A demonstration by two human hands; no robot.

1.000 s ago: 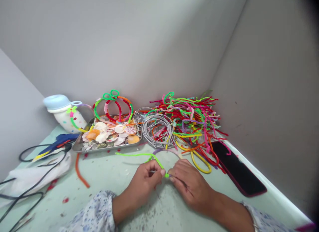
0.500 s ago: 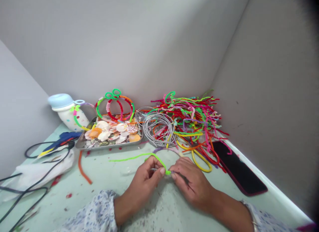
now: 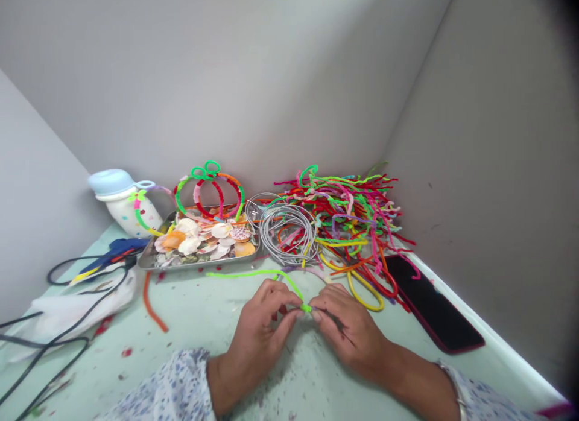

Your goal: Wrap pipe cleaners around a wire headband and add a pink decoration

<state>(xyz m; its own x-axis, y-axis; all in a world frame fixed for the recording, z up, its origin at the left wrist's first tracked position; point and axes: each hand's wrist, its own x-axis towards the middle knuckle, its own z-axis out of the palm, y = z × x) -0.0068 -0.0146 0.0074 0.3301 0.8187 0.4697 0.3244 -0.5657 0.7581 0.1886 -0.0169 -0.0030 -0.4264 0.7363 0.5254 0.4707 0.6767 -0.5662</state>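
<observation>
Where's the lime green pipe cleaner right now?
In the head view, the lime green pipe cleaner is pinched between the left hand and right hand at centre, its free end running left just below the metal tray of shells.

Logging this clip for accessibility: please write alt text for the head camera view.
A bare left hand and right hand pinch a bright lime-green fuzzy pipe cleaner over a paint-flecked pale green table. Behind them lie a metal tray of seashells, coiled grey wire and a tangled heap of multicoloured pipe cleaners.
</observation>
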